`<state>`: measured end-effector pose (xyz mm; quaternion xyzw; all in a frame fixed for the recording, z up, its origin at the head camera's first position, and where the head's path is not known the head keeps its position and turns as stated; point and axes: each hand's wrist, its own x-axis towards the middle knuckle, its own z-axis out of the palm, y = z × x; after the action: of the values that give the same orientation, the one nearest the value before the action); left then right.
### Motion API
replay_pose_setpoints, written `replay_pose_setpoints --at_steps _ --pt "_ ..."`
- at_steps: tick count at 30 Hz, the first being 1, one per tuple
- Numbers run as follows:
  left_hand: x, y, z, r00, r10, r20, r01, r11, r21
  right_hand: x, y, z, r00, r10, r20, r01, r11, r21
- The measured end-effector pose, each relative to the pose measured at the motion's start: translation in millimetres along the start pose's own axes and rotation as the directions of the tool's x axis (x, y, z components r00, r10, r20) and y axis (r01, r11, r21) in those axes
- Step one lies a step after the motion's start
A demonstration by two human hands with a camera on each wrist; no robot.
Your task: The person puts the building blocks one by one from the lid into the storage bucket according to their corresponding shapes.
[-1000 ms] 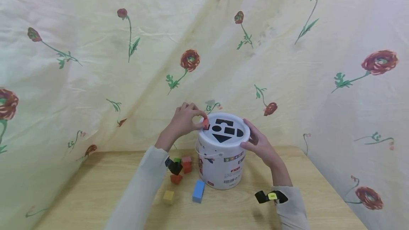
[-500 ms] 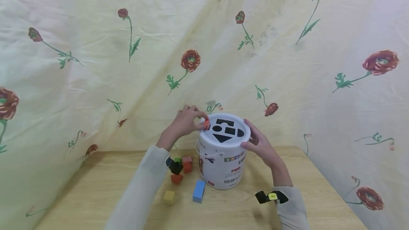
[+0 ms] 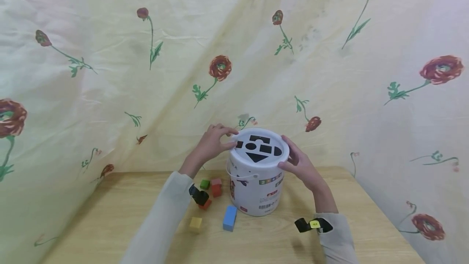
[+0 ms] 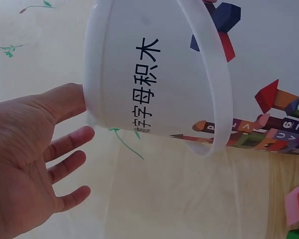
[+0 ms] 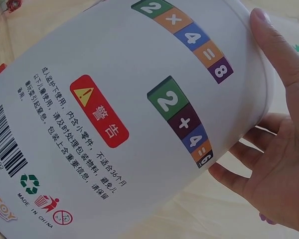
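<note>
A white toy bucket [image 3: 253, 199] stands upright on the table, its white lid [image 3: 239, 157] pierced by several dark shaped holes. At the lid's left edge is my left hand [image 3: 210, 145], thumb and index finger apart beside the square hole with nothing between them. In the left wrist view, its thumb meets the rim and the other fingers spread out below. My right hand [image 3: 303, 169] holds the bucket's right side near the top, thumb at the front of the rim and fingers around behind. The bucket's white handle [image 4: 217, 79] hangs down.
Left of the bucket lie a green block [image 3: 204, 184], a red block [image 3: 216, 190] and an orange-red block [image 3: 206, 204] partly hidden by the wrist camera. Nearer are a yellow block [image 3: 196, 224] and a blue block [image 3: 229, 218]. A flowered cloth [image 3: 176, 93] hangs behind the table.
The small red block pinched in my left hand at the left hole is gone from view, and those fingers have parted. My right hand keeps its place on the bucket.
</note>
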<state>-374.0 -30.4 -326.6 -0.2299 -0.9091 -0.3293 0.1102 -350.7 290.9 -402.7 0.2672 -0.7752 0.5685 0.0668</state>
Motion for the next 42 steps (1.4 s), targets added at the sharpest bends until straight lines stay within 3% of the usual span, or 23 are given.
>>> replay_pose_setpoints --at_steps 9,18,22,29,32,37,42 --pt "-4.2 -2.7 5.5 0.995 -0.1 0.008 0.1 0.995 -0.01 -2 1 2 1.0 0.009 0.001 -0.009 1.0 0.002" --pt "-3.7 -0.9 4.0 0.991 -0.134 0.017 0.135 0.991 -0.02 2 -2 -1 1.0 0.012 0.001 -0.012 1.0 -0.007" --pt "-3.3 -1.0 5.4 0.992 -0.124 0.011 0.124 0.992 -0.021 3 -4 -2 1.0 0.023 -0.006 -0.023 1.0 -0.003" --pt "-10.3 -11.8 12.1 0.997 -0.071 -0.009 0.068 0.981 -0.18 4 -4 -3 1.0 0.023 -0.006 -0.023 1.0 -0.005" --pt "-16.1 -18.5 13.5 0.999 -0.045 -0.028 0.038 0.977 -0.208 4 -4 -2 1.0 0.014 0.002 -0.014 1.0 0.001" --pt "-26.6 -28.4 12.4 0.999 -0.035 -0.026 0.029 0.982 -0.188 2 -3 0 1.0 0.014 0.002 -0.014 1.0 0.006" --pt "-40.3 -47.0 15.0 0.999 -0.024 0.032 0.029 0.99 -0.136 0 -3 1 1.0 0.024 -0.005 -0.023 1.0 0.008"
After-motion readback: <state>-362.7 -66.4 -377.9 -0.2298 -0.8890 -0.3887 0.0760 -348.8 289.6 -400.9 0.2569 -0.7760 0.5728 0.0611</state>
